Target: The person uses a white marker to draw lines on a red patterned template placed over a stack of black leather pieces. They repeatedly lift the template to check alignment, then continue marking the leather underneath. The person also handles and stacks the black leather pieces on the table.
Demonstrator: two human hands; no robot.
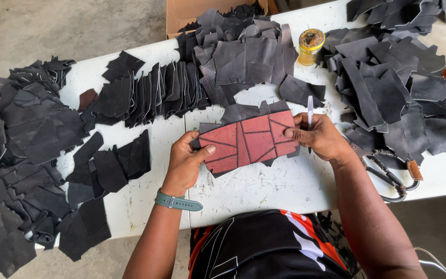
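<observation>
Both my hands hold a red patterned template [248, 141], a flat red card with dark lines, laid over a piece of black leather [254, 110] on the white table [280, 186]. My left hand [188, 159] grips the template's left end, thumb on top. At the right end, my right hand [320, 137] pinches the card and also holds a white pen [310, 111] upright between its fingers. A grey watch is on my left wrist.
Piles of black leather scraps [27, 155] cover the table's left, back [243, 51] and right [388, 82]. A yellow glue jar [311, 46] stands at the back. Scissors [388, 175] lie at the right. A cardboard box [192, 13] sits behind.
</observation>
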